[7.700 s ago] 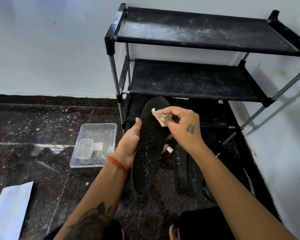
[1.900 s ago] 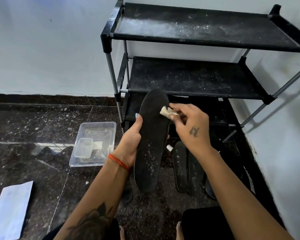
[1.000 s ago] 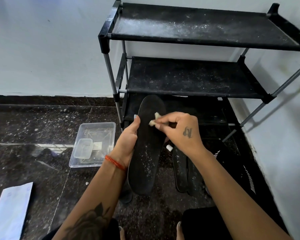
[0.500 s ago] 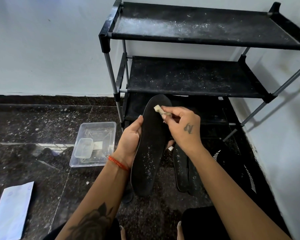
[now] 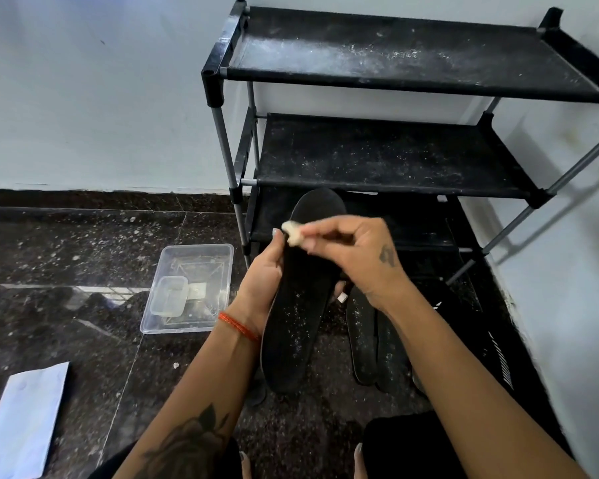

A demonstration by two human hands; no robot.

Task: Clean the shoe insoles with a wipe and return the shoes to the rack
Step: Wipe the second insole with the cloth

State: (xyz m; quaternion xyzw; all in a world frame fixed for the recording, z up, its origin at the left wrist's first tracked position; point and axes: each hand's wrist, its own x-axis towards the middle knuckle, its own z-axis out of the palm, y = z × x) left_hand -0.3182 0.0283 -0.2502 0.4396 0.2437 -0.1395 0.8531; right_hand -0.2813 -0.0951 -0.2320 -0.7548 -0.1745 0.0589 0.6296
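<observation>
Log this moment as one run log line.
step: wiping insole | left hand: holds insole upright | right hand: pinches wipe at its upper edge | rack: no shoes visible

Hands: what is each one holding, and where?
Left hand grips the insole by its left edge; right hand pinches a crumpled wipe at its fingertips.

No readable text anywhere; white lettering on black shoe (image 5: 505, 368), lower right of frame, too blurred.

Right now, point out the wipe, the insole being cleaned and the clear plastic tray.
wipe (image 5: 293, 232), head view, on the crumpled wad's middle.
insole (image 5: 300, 312), head view, on its speckled mid surface.
clear plastic tray (image 5: 222, 271), head view, on its right wall.
</observation>
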